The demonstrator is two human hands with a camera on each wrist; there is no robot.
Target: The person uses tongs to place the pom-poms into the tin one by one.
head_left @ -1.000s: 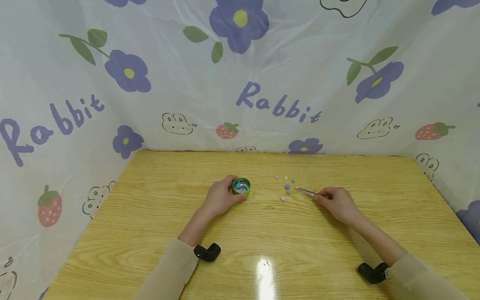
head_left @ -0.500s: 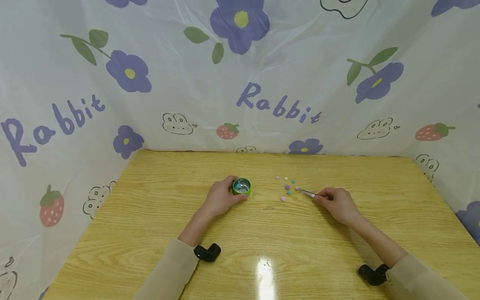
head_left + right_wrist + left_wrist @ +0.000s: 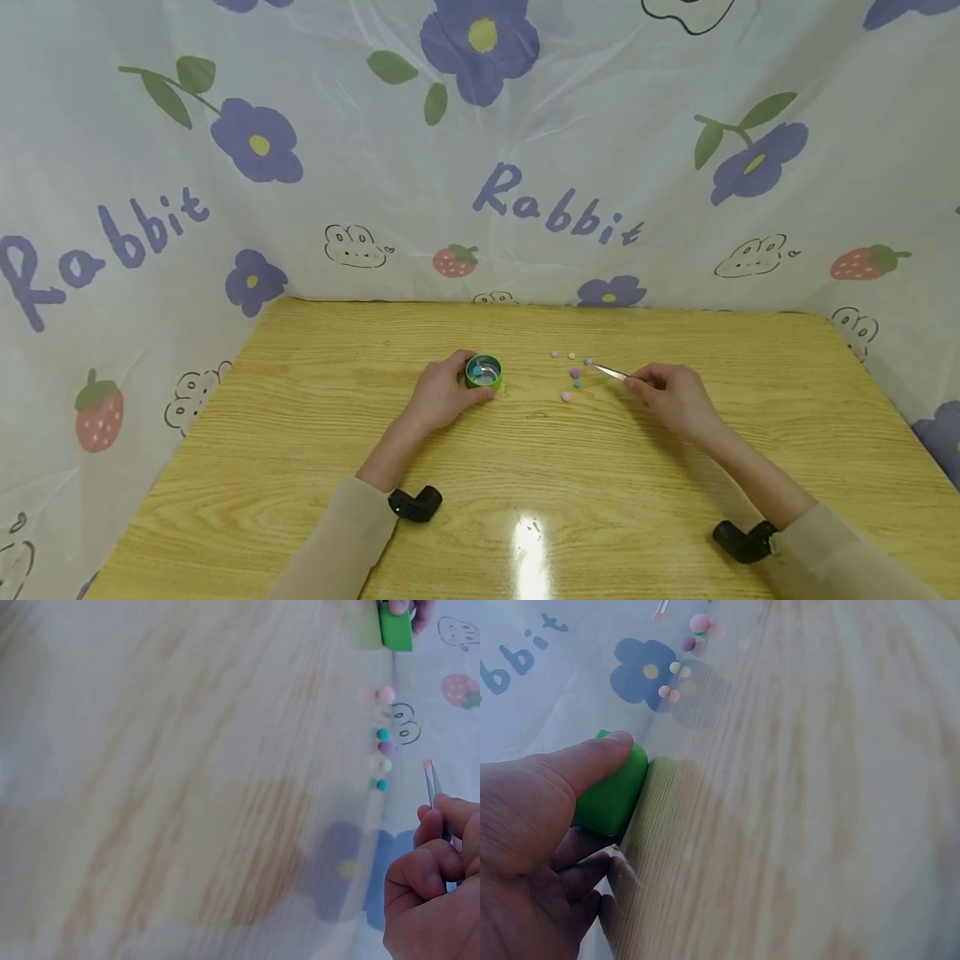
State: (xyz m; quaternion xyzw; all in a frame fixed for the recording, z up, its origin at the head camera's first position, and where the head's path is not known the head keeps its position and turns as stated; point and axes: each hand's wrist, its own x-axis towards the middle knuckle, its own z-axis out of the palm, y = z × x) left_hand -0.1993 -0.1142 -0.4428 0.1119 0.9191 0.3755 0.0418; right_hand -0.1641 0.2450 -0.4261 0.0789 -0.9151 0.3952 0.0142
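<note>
My left hand (image 3: 437, 397) grips a small round green tin (image 3: 615, 796) on the table, thumb on the near side and fingers round the far side. Inside the tin lies a teal ball (image 3: 477, 371). My right hand (image 3: 677, 402) pinches metal tweezers (image 3: 611, 372) pointing left. Between their tips is a small pale pink ball (image 3: 427, 763), held up off the table in the right wrist view. Close to the tips, in that view, sit a teal ball (image 3: 382, 784) and a white ball (image 3: 385, 766). A purple ball (image 3: 575, 373) lies just left of the tweezers.
Other small balls lie between the hands: a pink ball (image 3: 566, 397) nearest me, another teal ball (image 3: 577, 384), and a pale pink ball (image 3: 554, 354) at the back. A patterned cloth (image 3: 420, 183) hangs behind the wooden table (image 3: 315, 433).
The tweezers have lifted the pale pink ball off the table and moved slightly up and left with it, now overlapping the far teal ball. The left hand and tin have stayed put.
</note>
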